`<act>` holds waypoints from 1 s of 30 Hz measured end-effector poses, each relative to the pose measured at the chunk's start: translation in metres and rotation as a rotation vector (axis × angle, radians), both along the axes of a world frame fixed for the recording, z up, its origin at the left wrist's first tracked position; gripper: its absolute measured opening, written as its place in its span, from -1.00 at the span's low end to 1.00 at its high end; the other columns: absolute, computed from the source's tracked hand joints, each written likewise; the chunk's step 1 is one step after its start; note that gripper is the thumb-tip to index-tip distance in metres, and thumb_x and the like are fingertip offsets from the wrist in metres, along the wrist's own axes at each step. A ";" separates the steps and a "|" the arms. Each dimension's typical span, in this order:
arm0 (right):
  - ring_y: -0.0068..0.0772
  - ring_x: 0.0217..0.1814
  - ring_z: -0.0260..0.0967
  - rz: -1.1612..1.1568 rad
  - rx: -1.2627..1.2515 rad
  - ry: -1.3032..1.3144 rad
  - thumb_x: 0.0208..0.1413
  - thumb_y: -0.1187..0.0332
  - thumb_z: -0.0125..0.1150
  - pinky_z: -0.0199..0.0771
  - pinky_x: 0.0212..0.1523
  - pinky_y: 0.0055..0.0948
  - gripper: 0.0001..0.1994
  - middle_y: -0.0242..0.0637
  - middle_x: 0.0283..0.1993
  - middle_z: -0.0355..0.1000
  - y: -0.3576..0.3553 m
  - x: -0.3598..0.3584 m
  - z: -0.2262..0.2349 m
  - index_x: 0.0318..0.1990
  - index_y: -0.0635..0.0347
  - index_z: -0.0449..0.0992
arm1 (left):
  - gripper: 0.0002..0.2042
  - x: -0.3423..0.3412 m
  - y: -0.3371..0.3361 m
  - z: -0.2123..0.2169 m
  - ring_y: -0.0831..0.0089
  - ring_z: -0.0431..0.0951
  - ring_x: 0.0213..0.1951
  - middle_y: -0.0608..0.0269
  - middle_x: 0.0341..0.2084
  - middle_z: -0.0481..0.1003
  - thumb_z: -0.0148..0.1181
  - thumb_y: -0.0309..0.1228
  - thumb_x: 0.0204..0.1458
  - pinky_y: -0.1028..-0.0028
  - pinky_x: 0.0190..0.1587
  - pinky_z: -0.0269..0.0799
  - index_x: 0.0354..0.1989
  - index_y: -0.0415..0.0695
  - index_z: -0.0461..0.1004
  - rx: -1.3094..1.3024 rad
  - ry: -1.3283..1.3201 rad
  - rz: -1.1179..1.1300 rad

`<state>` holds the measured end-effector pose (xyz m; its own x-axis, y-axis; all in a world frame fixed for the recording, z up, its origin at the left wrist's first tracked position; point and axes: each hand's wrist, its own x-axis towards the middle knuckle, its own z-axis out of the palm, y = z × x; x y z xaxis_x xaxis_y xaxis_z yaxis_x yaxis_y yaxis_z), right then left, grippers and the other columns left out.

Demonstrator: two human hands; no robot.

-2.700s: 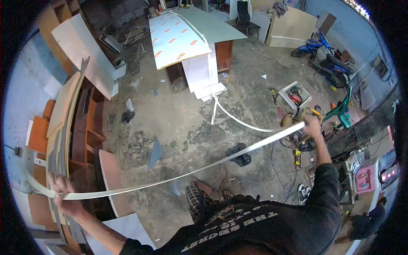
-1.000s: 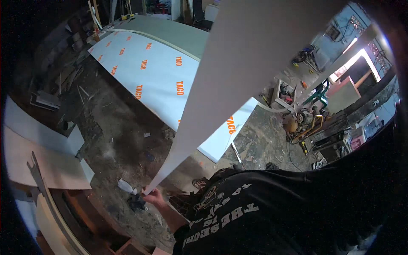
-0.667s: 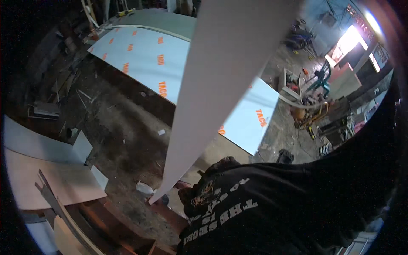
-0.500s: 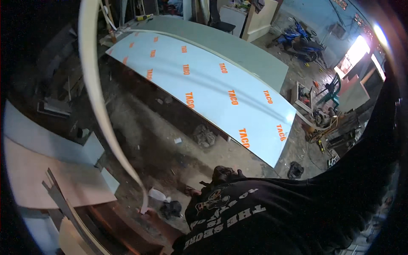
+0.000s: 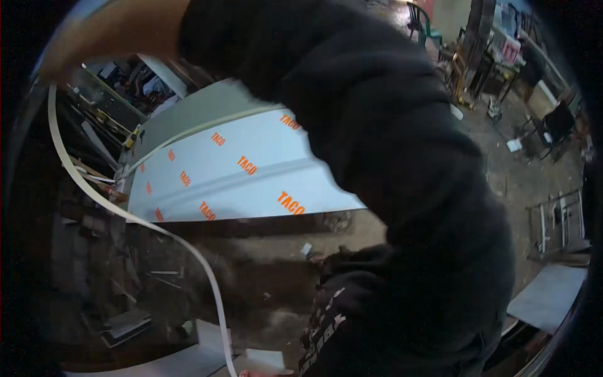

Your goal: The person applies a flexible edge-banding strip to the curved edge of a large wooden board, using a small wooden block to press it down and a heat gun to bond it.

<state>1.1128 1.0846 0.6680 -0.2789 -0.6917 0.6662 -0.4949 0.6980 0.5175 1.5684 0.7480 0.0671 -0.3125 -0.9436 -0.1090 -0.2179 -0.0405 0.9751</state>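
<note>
A long, pale, flexible edging strip hangs in a curve down the left side. My right arm, in a black sleeve, reaches across the view to the upper left. There my right hand, dim and blurred, is closed at the strip's upper end. The lower part of the strip runs to my left hand at the bottom edge, where only a bit of the closed fingers shows. Behind the strip lies a large white board with orange print, its right part hidden by my sleeve.
A grey-green panel lies along the far side of the white board. Pale board pieces stand at the lower left. A green chair is at the top right, a black chair at the far right, and a light panel below it.
My right arm has swung across to the upper left. The view has turned, so the boards appear shifted. The strip now bends in an S-curve, and my left hand sits lower in the picture.
</note>
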 end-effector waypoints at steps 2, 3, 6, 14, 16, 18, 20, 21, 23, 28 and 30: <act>-0.12 0.10 0.39 0.051 0.004 -0.202 0.14 0.16 0.17 0.30 0.07 -0.02 -0.65 -0.21 0.10 0.47 -0.068 -0.033 -0.043 0.07 -0.05 0.55 | -0.70 -0.040 -0.027 0.030 0.47 0.37 -0.35 0.18 -0.29 0.38 0.04 -0.33 0.22 0.58 -0.29 0.37 0.04 -0.22 0.30 -0.031 -0.037 -0.052; -0.12 0.08 0.43 0.109 -0.082 -0.071 0.02 0.19 0.28 0.41 -0.13 -0.03 -0.65 -0.26 -0.02 0.53 -0.101 -0.054 -0.064 0.00 -0.08 0.60 | -0.70 -0.064 -0.036 0.042 0.47 0.37 -0.34 0.18 -0.29 0.39 0.04 -0.33 0.22 0.58 -0.29 0.37 0.05 -0.22 0.31 -0.033 -0.041 -0.073; -0.29 -0.06 0.47 0.099 -0.134 -0.327 0.00 0.18 0.31 0.33 -0.25 -0.26 -0.73 -0.36 -0.10 0.56 -0.206 -0.106 -0.144 -0.11 -0.09 0.65 | -0.68 -0.121 -0.073 0.077 0.45 0.38 -0.33 0.17 -0.28 0.39 0.06 -0.33 0.20 0.55 -0.28 0.38 0.06 -0.23 0.31 -0.071 -0.121 -0.138; -0.23 -0.09 0.54 0.116 -0.137 -0.898 -0.20 0.34 0.36 0.51 -0.22 -0.10 -0.75 -0.29 -0.25 0.59 -0.303 -0.165 -0.384 -0.26 0.00 0.66 | -0.63 -0.232 -0.180 0.122 0.42 0.40 -0.29 0.15 -0.27 0.41 0.11 -0.31 0.17 0.48 -0.24 0.39 0.10 -0.23 0.33 -0.113 -0.226 -0.257; -0.18 -0.11 0.55 0.046 -0.226 -1.064 -0.23 0.33 0.37 0.53 -0.21 -0.10 -0.74 -0.25 -0.26 0.59 -0.294 -0.176 -0.436 -0.27 0.02 0.66 | -0.61 -0.249 -0.209 0.132 0.41 0.41 -0.28 0.15 -0.27 0.42 0.12 -0.31 0.16 0.46 -0.23 0.39 0.10 -0.23 0.34 -0.122 -0.241 -0.287; -0.16 -0.16 0.56 -0.004 -0.322 -1.102 -0.25 0.34 0.37 0.54 -0.21 -0.10 -0.75 -0.22 -0.29 0.59 -0.278 -0.183 -0.484 -0.30 0.07 0.65 | -0.60 -0.261 -0.239 0.137 0.40 0.41 -0.27 0.15 -0.26 0.42 0.13 -0.30 0.16 0.44 -0.22 0.39 0.11 -0.24 0.34 -0.117 -0.247 -0.300; -0.15 -0.19 0.55 -0.099 -0.251 -1.269 -0.24 0.34 0.33 0.55 -0.25 -0.14 -0.78 -0.19 -0.30 0.57 -0.267 -0.190 -0.514 -0.34 0.10 0.63 | -0.59 -0.263 -0.273 0.139 0.39 0.42 -0.26 0.14 -0.26 0.43 0.15 -0.30 0.15 0.42 -0.21 0.39 0.12 -0.24 0.34 -0.110 -0.264 -0.301; -0.13 -0.19 0.55 -0.108 -0.219 -1.305 -0.25 0.34 0.31 0.56 -0.26 -0.19 -0.79 -0.16 -0.29 0.57 -0.261 -0.194 -0.524 -0.35 0.10 0.62 | -0.58 -0.264 -0.290 0.140 0.38 0.42 -0.26 0.14 -0.26 0.43 0.15 -0.30 0.14 0.41 -0.21 0.39 0.13 -0.24 0.35 -0.105 -0.267 -0.298; -0.11 -0.17 0.55 -0.127 -0.228 -1.308 -0.27 0.30 0.36 0.57 -0.23 -0.17 -0.71 -0.12 -0.25 0.57 -0.251 -0.201 -0.539 -0.30 0.13 0.62 | -0.57 -0.267 -0.323 0.142 0.38 0.42 -0.25 0.13 -0.26 0.44 0.16 -0.29 0.13 0.40 -0.20 0.40 0.14 -0.24 0.35 -0.103 -0.279 -0.305; -0.10 -0.25 0.55 -0.296 -0.166 -1.306 -0.16 0.24 0.35 0.54 -0.25 -0.10 -0.78 -0.13 -0.33 0.57 -0.220 -0.216 -0.569 -0.35 0.15 0.65 | -0.54 -0.277 -0.376 0.188 0.35 0.44 -0.22 0.12 -0.25 0.45 0.19 -0.28 0.11 0.35 -0.18 0.40 0.16 -0.24 0.36 -0.105 -0.295 -0.375; 0.00 -0.18 0.52 -0.438 -0.064 -1.390 -0.13 0.14 0.34 0.53 -0.21 -0.11 -0.68 0.00 -0.24 0.54 -0.203 -0.225 -0.578 -0.30 0.18 0.62 | -0.52 -0.289 -0.386 0.213 0.34 0.44 -0.21 0.12 -0.24 0.45 0.21 -0.28 0.11 0.33 -0.17 0.40 0.17 -0.25 0.37 -0.070 -0.314 -0.419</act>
<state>0.8880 0.8813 0.0904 -0.8865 -0.3639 -0.2857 -0.3060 0.9243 -0.2281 1.2794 0.3619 0.2804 -0.6268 -0.7533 -0.1993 -0.4837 0.1757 0.8574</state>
